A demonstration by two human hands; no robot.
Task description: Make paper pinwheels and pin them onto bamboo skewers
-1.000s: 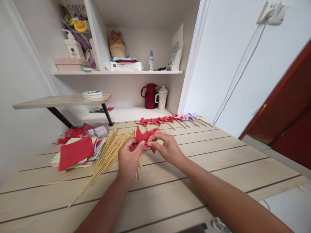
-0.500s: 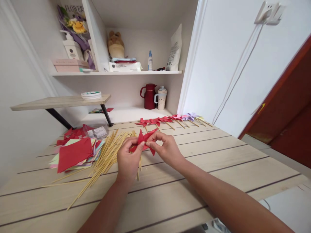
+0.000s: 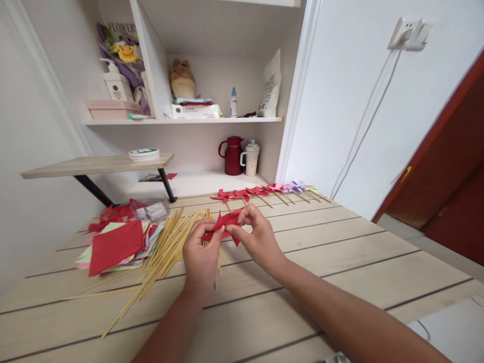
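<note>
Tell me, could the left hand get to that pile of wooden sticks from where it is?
Probably yes: the sticks lie loose on the table just beside the left hand, nothing between them, though it now pinches the red paper pinwheel.

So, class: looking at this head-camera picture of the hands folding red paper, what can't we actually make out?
- Head view: the middle of the red paper pinwheel, covered by the left hand and right hand.
- Head view: the labels on the white bag and the pump bottle, too small to read.
- Head view: the lower sheets in the paper stack, hidden under the top red sheet.
- Head view: both elbows, cut off by the bottom edge.
</note>
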